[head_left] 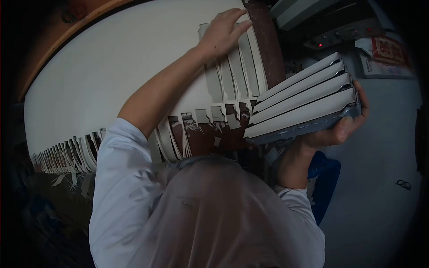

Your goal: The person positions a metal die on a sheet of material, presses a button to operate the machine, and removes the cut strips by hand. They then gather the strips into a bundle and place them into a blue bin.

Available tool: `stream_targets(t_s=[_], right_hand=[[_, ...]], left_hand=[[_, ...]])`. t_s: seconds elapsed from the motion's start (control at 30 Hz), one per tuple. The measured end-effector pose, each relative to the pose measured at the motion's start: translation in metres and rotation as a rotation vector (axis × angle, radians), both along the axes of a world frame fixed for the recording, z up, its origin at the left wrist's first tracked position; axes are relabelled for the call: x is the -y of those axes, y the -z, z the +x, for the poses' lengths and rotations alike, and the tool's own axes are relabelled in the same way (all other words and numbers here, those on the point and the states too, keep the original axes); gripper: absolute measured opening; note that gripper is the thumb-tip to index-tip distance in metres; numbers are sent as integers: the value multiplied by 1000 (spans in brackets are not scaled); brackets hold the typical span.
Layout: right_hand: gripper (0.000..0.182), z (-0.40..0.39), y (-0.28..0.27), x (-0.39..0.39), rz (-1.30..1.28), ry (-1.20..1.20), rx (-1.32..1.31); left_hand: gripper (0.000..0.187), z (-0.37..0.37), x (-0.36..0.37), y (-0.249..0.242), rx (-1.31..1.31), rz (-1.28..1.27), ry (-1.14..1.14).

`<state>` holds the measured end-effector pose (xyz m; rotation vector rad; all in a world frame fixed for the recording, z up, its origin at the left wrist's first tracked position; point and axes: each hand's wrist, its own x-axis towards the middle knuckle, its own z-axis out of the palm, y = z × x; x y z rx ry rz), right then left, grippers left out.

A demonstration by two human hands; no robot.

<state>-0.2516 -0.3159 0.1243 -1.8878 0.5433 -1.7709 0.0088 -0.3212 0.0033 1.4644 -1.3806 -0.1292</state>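
My left hand [225, 32] reaches to the far right end of a large pale sheet [134, 58], its fingers stretched out over the sheet's edge. Beneath that hand, long grey cut-out strips [215, 82] run between narrow pale bands. Raised at the right, my right hand [339, 131] grips a cutting die [308, 99] by its outer end. The die has a worn grey base and several long white ridges with dark metal edges. Its inner end overlaps the cut part of the sheet in this view.
Small offcuts [217, 141] lie on the brown board [268, 44]. Curled cut edges [67, 154] hang along the sheet's near left side. A machine with a red light [320, 45] stands at the upper right, near a red-and-white packet [389, 50]. A blue container [326, 178] stands below my right arm.
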Motion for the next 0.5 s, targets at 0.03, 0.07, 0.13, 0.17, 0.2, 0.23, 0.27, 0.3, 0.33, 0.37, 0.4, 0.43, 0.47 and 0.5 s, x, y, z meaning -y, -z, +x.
stream_targets(t_s=[0.03, 0.07, 0.13, 0.17, 0.2, 0.23, 0.27, 0.3, 0.33, 0.37, 0.4, 0.43, 0.47, 0.5], right_hand=[[72, -1, -1, 3, 31, -50, 9], [72, -3, -2, 4, 61, -99, 22], [77, -3, 0, 10, 127, -194, 39], [79, -4, 0, 14, 143, -253, 21], [86, 0, -2, 12, 173, -281, 27], [90, 0, -2, 18, 130, -385, -14], [90, 3, 2, 23, 121, -491, 18], [84, 6, 9, 19, 216, -626, 118], [80, 5, 17, 16, 328, -642, 154], [71, 5, 27, 18, 411, -599, 130], [63, 5, 36, 20, 494, -559, 106], [57, 5, 46, 23, 666, -622, 49], [54, 2, 51, 24, 735, -650, 46], [51, 0, 47, 20, 803, -684, 36]], left_hand=[[62, -40, -12, -21, -195, 16, 102], [65, -76, -23, -40, -384, 34, 209], [71, -122, -21, -49, -602, -49, 327], [72, -136, -18, -54, -714, -71, 343], [73, -147, -14, -60, -822, -89, 369], [72, -153, -13, -67, -810, -76, 305], [69, -159, -14, -74, -804, -114, 302], [66, -163, -19, -80, -793, -151, 304], [61, -161, -19, -82, -855, -85, 315], [61, -160, -20, -84, -715, -40, 227], [59, -161, -20, -82, -685, -49, 183], [58, -162, -21, -79, -655, -57, 138], [58, -166, -23, -78, -686, -60, 118], [57, -168, -26, -78, -720, -68, 92]])
